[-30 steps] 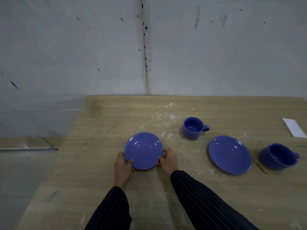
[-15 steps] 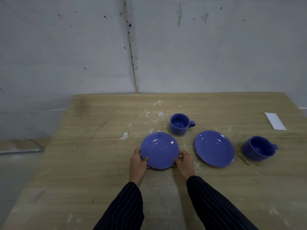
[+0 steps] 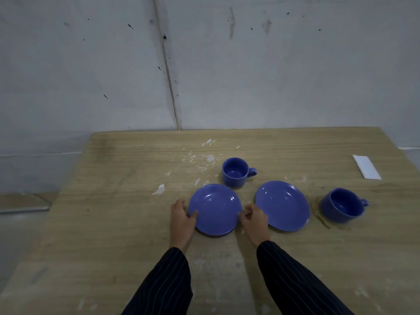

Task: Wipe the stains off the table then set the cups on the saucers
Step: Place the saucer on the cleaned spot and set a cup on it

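My left hand (image 3: 181, 218) gripped the left rim of the near saucer (image 3: 215, 209), thumb laid on its upper face; my right hand (image 3: 254, 218) pinched the opposite rim with curled fingers. That saucer lay flat and face up on the wooden table (image 3: 113, 223), round, so no long axis applied. A second saucer (image 3: 283, 205) lay flat just to its right, apart from it, with my right hand between the two. The small cup (image 3: 235, 172) stood upright just behind the near saucer, mouth up, handle pointing right. The wide cup (image 3: 342, 205) stood upright near the second saucer's right side, handle likewise to the right. All four pieces were glossy blue glazed ware. The table top was pale wood grain, matt, marked with white smears (image 3: 204, 159) behind and left of the small cup, a white blob (image 3: 159, 189) left of the near saucer, and a brown streak (image 3: 319, 215) between the second saucer and the wide cup. A white folded cloth or paper (image 3: 366, 167) lay toward the far right edge. Both sleeves (image 3: 295, 280) were dark with pinstripes. A grey, speckled wall (image 3: 272, 64) stood behind.
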